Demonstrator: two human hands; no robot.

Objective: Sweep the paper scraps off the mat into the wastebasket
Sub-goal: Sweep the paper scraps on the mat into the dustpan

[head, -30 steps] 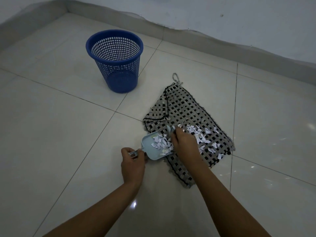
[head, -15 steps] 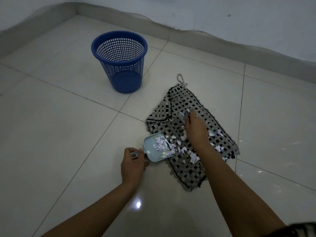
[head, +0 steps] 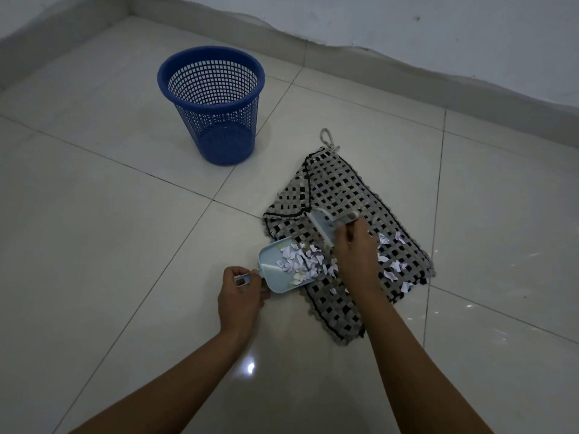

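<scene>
A black-and-grey woven mat [head: 335, 186] lies on the tiled floor. White paper scraps [head: 391, 270] are scattered over its right part. A pale blue dustpan [head: 269, 260] rests at the mat's left edge with a heap of scraps [head: 300, 263] in it. My left hand [head: 239, 297] grips the dustpan's handle. Over the mat, my right hand [head: 355, 252] holds a small pale blue brush [head: 322, 223], its bristles down just beyond the pan. A blue mesh wastebasket [head: 213, 104] stands upright on the floor to the far left of the mat.
The floor is glossy pale tile [head: 94, 245] all around. A wall with a grey skirting [head: 407, 73] runs along the far side, with a corner at the far left. A cord loop [head: 327, 137] sticks out from the mat's far corner.
My right hand first went further up the mat, then drew the brush back toward the dustpan. More scraps now lie in the pan. The left hand kept hold of the handle.
</scene>
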